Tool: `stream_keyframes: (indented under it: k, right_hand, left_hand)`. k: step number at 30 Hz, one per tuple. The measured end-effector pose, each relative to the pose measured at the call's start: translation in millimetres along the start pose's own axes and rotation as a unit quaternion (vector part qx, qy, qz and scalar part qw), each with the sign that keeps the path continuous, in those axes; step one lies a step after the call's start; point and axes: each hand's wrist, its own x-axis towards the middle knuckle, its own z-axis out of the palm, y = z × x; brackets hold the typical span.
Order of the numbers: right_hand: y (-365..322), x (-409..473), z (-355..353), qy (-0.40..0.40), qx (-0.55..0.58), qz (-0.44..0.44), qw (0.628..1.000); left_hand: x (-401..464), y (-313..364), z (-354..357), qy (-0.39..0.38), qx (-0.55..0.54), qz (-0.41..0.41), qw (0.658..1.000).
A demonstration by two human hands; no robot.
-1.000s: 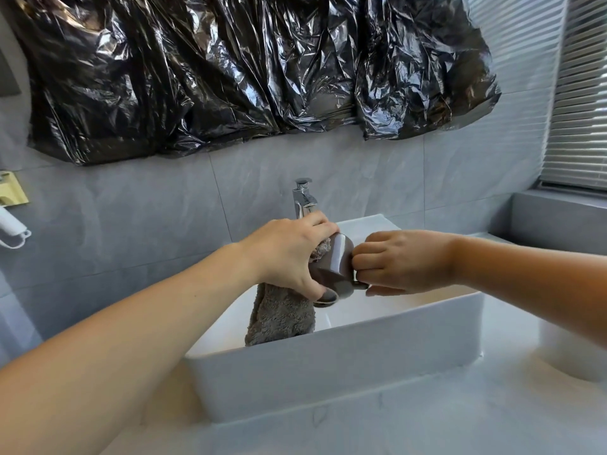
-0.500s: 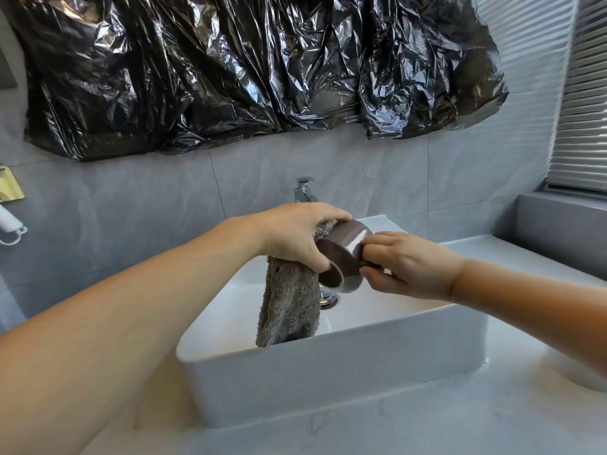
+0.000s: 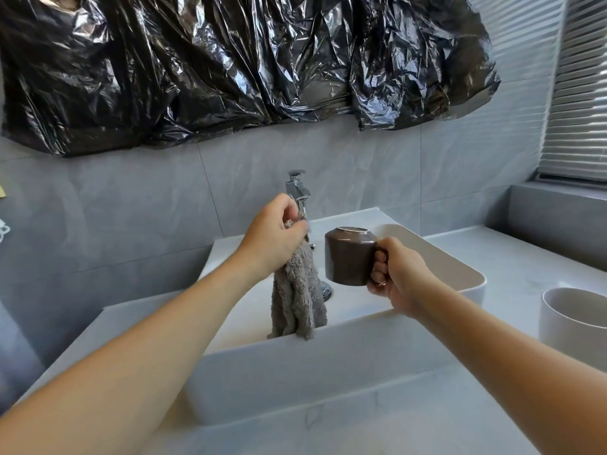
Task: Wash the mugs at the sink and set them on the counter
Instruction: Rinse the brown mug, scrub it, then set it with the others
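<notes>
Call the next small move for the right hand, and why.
Probably carry the mug right and set it on the counter. The right hand holds it by the handle, upside down over the sink, apart from the cloth in the left hand.

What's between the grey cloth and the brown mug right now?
Nothing touches across that gap. In the head view, only the white sink interior shows between the grey cloth and the brown mug.
</notes>
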Motion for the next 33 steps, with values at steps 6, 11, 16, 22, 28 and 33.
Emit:
stream_keyframes:
  k: [6,11,16,22,28,33]
  right_hand:
    - [-2,7,-1,-0.029,-0.029,0.032,0.999]
    - [-2,11,-5,-0.013,-0.046,0.024,0.999]
    - [1,14,-3,-0.012,-0.090,0.015,0.996]
    - [4,12,-1,-0.006,-0.135,-0.010,0.991]
    - [3,11,0,0.000,-0.133,-0.013,0.991]
    - [3,10,0,-0.001,-0.111,0.000,0.994]
  left_hand:
    - [-28,3,49,0.086,0.005,0.208,0.974]
    - [-34,-21,79,0.011,0.109,0.261,0.959]
    - [-30,-22,83,0.032,0.124,0.262,0.957]
    - [-26,-20,95,0.060,0.163,0.257,0.951]
    - [-26,-26,92,0.015,0.275,0.361,0.891]
    - [-26,-28,92,-0.016,0.293,0.376,0.879]
